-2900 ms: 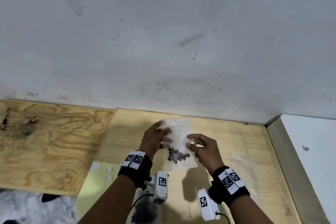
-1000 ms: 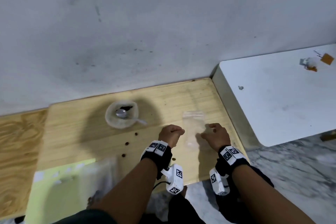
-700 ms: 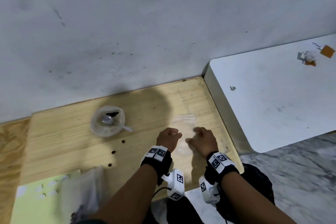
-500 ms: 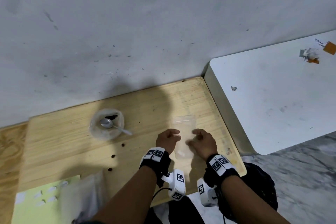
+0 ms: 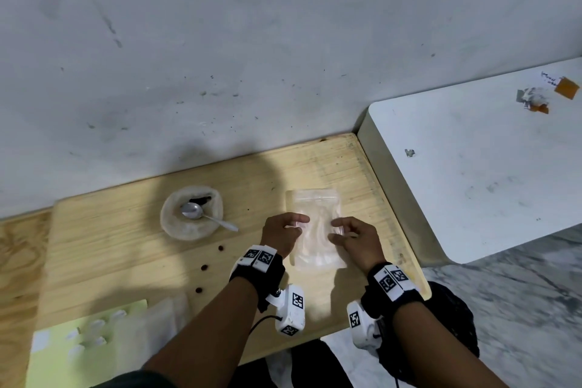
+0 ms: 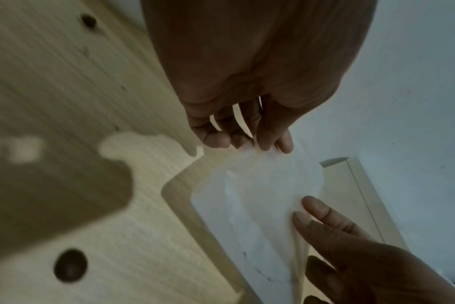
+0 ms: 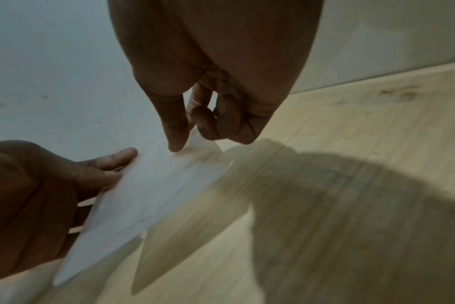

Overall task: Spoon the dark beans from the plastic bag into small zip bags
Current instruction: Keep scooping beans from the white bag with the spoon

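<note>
Both our hands have moved to a fresh empty zip bag: left hand pinches its edge, right hand hovers spread, ready for refilling.

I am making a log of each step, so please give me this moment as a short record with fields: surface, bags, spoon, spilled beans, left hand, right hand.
surface: wooden board against a grey wall
bags: empty zip bags flat on the board, between the hands
spoon: metal spoon resting in a round rolled-down bag
spilled beans: three loose beans on the board
left hand: left hand, fingertips at the bags' left edge
right hand: right hand, fingertips at the right edge
</note>
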Tool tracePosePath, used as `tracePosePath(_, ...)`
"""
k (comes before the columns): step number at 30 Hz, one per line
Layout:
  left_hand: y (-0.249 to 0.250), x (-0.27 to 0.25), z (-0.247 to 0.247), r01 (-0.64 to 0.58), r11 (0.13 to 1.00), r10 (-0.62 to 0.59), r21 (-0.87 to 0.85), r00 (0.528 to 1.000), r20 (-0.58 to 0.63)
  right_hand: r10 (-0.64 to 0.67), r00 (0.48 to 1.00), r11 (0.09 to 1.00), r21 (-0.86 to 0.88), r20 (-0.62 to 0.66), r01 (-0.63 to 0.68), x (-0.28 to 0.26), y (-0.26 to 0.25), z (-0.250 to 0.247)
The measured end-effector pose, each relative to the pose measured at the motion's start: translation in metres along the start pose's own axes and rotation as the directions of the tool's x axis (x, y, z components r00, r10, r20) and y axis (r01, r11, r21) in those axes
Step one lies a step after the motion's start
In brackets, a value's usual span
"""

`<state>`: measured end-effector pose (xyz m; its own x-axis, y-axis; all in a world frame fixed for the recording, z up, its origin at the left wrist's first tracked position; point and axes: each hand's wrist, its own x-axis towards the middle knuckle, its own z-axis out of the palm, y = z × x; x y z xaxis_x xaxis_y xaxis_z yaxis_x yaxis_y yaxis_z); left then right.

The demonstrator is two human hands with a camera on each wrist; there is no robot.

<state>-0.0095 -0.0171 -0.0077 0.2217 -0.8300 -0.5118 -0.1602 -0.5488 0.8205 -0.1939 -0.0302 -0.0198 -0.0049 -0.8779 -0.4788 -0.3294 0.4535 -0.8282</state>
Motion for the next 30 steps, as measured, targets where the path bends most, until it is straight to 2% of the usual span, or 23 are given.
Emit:
tracePosePath(6, 0.001, -0.021, -0.044, -0.074, 0.992, 0.067, -0.104, 0.995, -0.075, -0.081, 0.991, 0.997, -0.009, 0.103, 0.082, -0.017, -0.033, 0.03)
tracePosePath(9, -0.001, -0.027, -0.07, -0.123, 0.992, 0.12, -0.029, 0.99, -0.078, -0.204, 0.979, 0.979, -0.023, 0.001, 0.204, -0.018, -0.054, 0.041)
tracePosePath(11, -0.003, -0.034, -0.095, -0.148, 0.988, 0.15, 0.03, 0.988, -0.045, -0.261, 0.965, 0.964, -0.041, 0.001, 0.261, -0.022, -0.073, 0.052)
tracePosePath(15, 0.0, -0.053, -0.146, -0.205, 0.975, 0.203, 0.086, 0.979, 0.03, -0.2, 0.945, 0.928, -0.26, 0.259, 0.268, -0.03, -0.117, 0.076)
tracePosePath(17, -0.001, -0.061, -0.168, -0.215, 0.966, 0.216, 0.143, 0.976, 0.003, -0.128, 0.916, 0.928, -0.279, 0.381, 0.246, -0.039, -0.135, 0.088)
tracePosePath(18, -0.002, -0.064, -0.176, -0.238, 0.944, 0.257, 0.227, 0.965, -0.057, -0.081, 0.899, 0.936, -0.278, 0.431, 0.217, -0.044, -0.143, 0.093)
tracePosePath(19, -0.004, -0.068, -0.182, -0.262, 0.908, 0.324, 0.327, 0.934, -0.15, -0.047, 0.886, 0.941, -0.277, 0.462, 0.195, -0.05, -0.149, 0.099)
tracePosePath(21, -0.009, -0.081, -0.194, -0.279, 0.838, 0.467, 0.468, 0.811, -0.354, -0.035, 0.884, 0.953, -0.252, 0.467, 0.17, -0.061, -0.158, 0.116)
tracePosePath(22, -0.007, -0.088, -0.199, -0.284, 0.828, 0.501, 0.484, 0.762, -0.41, -0.062, 0.883, 0.961, -0.212, 0.465, 0.18, -0.067, -0.161, 0.127)
tracePosePath(23, -0.005, -0.094, -0.201, -0.287, 0.841, 0.492, 0.459, 0.76, -0.426, -0.102, 0.878, 0.966, -0.163, 0.468, 0.199, -0.073, -0.163, 0.136)
tracePosePath(26, 0.004, -0.105, -0.207, -0.217, 0.954, 0.28, 0.206, 0.888, -0.365, -0.195, 0.838, 0.961, -0.072, 0.51, 0.267, -0.086, -0.164, 0.165)
tracePosePath(28, 0.002, -0.104, -0.213, -0.177, 0.983, 0.183, 0.051, 0.922, -0.342, -0.233, 0.814, 0.958, -0.021, 0.533, 0.288, -0.094, -0.166, 0.179)
tracePosePath(30, 0.001, -0.103, -0.22, -0.17, 0.983, 0.137, -0.074, 0.935, -0.328, -0.242, 0.804, 0.958, 0.003, 0.543, 0.286, -0.096, -0.168, 0.188)
